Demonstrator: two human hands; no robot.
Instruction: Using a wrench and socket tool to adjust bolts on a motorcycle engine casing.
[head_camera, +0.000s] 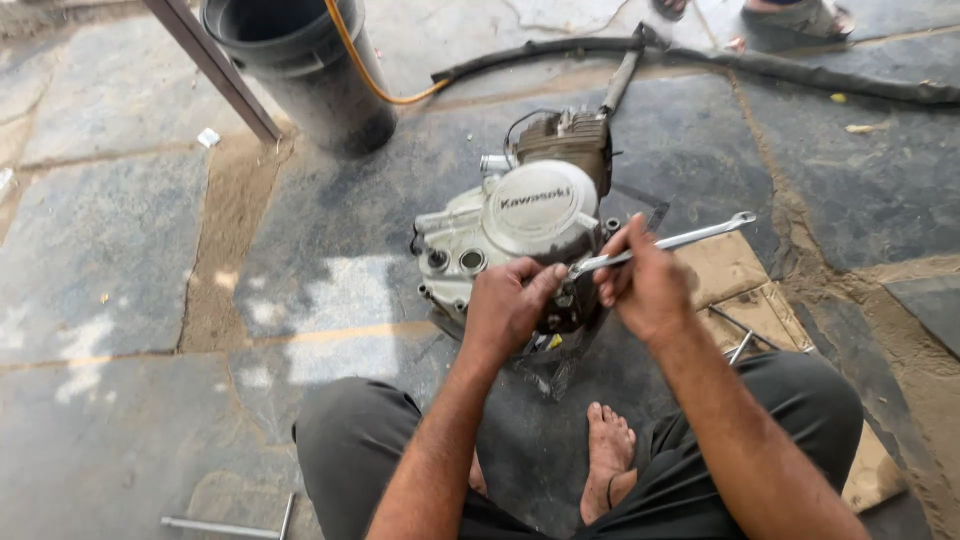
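Nearest the camera, a bare foot (607, 450) is tucked between the dark trouser legs of the seated person, and a T-handled tool (230, 525) lies on the stone floor (110, 250) at the lower left. Just beyond the knees, the left hand (505, 305) is pressed against the near edge of the engine (520, 225), its fingers closed around the spot where the spanner (665, 243) meets the casing. The right hand (645, 285) is clamped on the spanner's shank, with the open end of the tool sticking out up and to the right. The fastener itself is hidden by the hands.

As a judgement, the spanner head should be kept fully seated and square before force is put on, with the left hand used to steady it, so that a slip off the flats is avoided. The pull is best made smoothly, since the engine only rests on the floor and could shift.

Flattened cardboard (735, 280) lies under and right of the engine. Further off, a black bucket (300, 60), an orange hose (365, 75) and a black tube (800, 70) are seen, and another person's sandalled foot (800, 15) at the top edge.
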